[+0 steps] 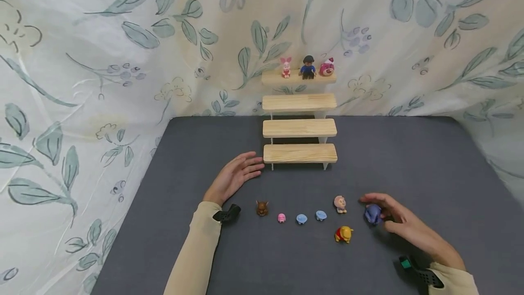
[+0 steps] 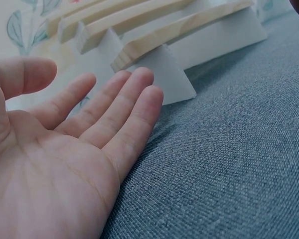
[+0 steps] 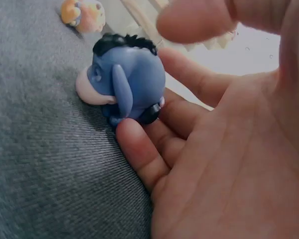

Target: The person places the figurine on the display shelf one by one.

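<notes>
My right hand [image 1: 403, 222] has its fingers bent around a small blue toy donkey figure [image 3: 132, 79] with a black mane and pale snout. In the right wrist view its fingertips touch the donkey's underside and rear, and the thumb sits just above the mane. The donkey looks tilted, snout toward the table; whether it touches the cloth I cannot tell. My left hand [image 1: 235, 174] is empty, palm turned inward, fingers extended beside the lowest step of a wooden tiered shelf [image 1: 300, 154]. Nearest the right hand are a yellow-and-red bear figure [image 1: 344, 234] and a pinkish figure [image 1: 340, 204].
On the dark grey table [image 1: 213, 144] a brown figure [image 1: 262, 208], a small pink figure [image 1: 281, 218] and two light blue pieces [image 1: 301, 219] form a loose row. The top step holds a pink piglet [image 1: 285, 67], a dark-haired doll [image 1: 308, 67] and a magenta bear [image 1: 327, 67]. Patterned cloth hangs behind.
</notes>
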{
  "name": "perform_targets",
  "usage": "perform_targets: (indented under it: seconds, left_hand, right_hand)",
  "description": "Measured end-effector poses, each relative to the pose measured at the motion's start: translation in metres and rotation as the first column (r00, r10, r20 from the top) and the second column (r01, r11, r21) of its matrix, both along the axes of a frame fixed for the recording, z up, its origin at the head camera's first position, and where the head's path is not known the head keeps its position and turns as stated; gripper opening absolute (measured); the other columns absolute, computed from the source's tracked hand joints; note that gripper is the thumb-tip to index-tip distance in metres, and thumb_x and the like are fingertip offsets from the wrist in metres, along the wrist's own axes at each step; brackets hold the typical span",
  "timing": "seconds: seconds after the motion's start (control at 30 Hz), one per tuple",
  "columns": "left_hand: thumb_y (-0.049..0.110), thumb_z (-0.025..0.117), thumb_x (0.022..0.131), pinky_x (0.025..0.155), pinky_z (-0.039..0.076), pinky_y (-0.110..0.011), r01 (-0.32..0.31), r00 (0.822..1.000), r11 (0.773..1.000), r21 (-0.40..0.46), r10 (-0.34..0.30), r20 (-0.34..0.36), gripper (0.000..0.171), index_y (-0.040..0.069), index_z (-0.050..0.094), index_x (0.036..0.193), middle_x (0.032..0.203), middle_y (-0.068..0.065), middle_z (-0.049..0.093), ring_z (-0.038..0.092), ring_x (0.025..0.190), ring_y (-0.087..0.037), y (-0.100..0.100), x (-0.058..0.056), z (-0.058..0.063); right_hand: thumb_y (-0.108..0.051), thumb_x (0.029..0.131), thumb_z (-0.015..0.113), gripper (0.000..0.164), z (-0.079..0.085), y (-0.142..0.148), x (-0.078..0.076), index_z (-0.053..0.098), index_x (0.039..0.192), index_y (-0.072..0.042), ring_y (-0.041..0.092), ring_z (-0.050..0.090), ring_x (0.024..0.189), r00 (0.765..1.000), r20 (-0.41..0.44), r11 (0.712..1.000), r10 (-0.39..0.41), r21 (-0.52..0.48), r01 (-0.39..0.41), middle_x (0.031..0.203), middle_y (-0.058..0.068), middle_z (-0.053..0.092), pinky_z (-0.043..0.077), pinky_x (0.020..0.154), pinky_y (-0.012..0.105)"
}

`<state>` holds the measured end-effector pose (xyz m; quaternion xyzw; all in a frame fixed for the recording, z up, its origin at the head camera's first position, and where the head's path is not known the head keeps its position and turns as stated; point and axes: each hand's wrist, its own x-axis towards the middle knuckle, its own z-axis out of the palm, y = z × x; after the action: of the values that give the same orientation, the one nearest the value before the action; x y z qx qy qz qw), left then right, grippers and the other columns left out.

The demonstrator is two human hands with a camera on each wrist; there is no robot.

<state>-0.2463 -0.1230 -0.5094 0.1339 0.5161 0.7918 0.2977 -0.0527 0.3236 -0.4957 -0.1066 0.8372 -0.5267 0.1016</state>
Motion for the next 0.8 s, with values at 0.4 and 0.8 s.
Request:
perform_targets:
  seconds: [0.4,0.8]
  left_hand:
    - [0.027,0.036,0.112,0.113,0.049,-0.036,0.02,1.0,1.0,0.022,-0.02,-0.016,0.057,-0.003,0.022,0.158,0.155,-0.024,0.04,0.058,0.131,-0.023,-0.002,0.001,0.002]
    - [0.027,0.037,0.112,0.111,0.05,-0.034,0.017,1.0,1.0,0.026,-0.017,0.008,0.056,-0.002,0.023,0.158,0.155,-0.024,0.041,0.059,0.13,-0.022,-0.004,0.003,0.002]
  right_hand:
    - [-0.004,0.097,0.062,0.041,0.003,-0.007,0.003,0.061,0.136,-0.02,0.006,0.056,0.095,0.997,-0.006,0.982,-0.082,0.171,0.081,0.132,0.0,0.064,0.046,0.07,0.022]
    - [-0.02,0.096,0.071,0.035,0.003,-0.015,0.007,0.066,0.131,-0.016,0.0,0.056,0.088,0.985,-0.116,0.954,-0.13,0.257,0.156,0.119,0.001,0.065,0.048,0.068,0.022]
